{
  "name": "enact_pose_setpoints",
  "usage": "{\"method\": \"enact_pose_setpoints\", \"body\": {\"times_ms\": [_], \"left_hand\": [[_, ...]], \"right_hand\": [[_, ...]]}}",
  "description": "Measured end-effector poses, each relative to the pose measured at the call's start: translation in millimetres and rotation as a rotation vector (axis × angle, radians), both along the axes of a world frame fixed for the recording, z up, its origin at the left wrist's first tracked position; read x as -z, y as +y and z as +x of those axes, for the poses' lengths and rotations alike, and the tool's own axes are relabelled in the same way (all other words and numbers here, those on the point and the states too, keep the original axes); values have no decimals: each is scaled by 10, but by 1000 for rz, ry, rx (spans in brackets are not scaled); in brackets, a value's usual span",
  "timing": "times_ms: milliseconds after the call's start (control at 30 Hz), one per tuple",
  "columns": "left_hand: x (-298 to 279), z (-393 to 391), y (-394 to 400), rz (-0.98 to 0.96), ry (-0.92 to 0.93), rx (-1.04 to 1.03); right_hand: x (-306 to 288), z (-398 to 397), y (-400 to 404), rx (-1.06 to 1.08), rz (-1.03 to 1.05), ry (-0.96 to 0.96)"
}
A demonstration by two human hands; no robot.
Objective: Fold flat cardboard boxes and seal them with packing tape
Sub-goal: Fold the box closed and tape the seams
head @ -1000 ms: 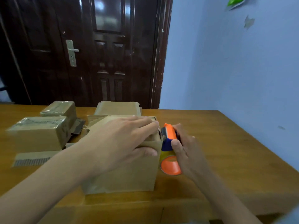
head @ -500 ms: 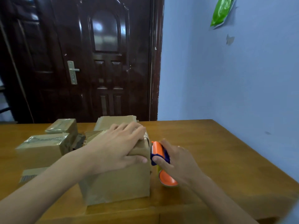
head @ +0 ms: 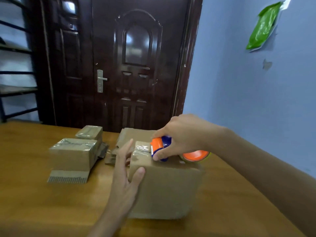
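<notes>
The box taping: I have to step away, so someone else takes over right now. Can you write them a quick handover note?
Right hand grips the tape dispenser on top of the front box, a tape strip laid toward the far-left edge.
Left hand is open, steadying the box's left side.
Done: two taped boxes stand to the left on the table.
Left: finish and cut this strip; flat cardboard lies behind, still unfolded.

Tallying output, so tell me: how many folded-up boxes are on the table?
3: one being taped at front center, one taped at left, a smaller one behind it. Others may be hidden.
</notes>
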State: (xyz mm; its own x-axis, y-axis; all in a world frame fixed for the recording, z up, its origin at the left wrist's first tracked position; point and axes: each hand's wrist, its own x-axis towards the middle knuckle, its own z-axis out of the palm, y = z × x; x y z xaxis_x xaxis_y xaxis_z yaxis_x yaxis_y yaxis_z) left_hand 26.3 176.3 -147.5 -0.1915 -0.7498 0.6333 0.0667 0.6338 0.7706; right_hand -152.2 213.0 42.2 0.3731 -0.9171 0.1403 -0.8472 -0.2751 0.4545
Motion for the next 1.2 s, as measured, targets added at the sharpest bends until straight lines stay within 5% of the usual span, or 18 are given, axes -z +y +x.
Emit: {"method": "enact_pose_setpoints", "body": {"times_ms": [300,633,1000,1200], "left_hand": [[19,20,-129,52,66,-7],[47,-36,-195,14,46,-46],[238,112,-249,-3,41,-88],[235,66,-243,-27,30,-89]], "right_hand": [[80,140,-222,-72,23,46],[2,-127,-82,60,117,-134],[47,-858,303,300,186,-80],[243,-1088,342,262,119,-207]]}}
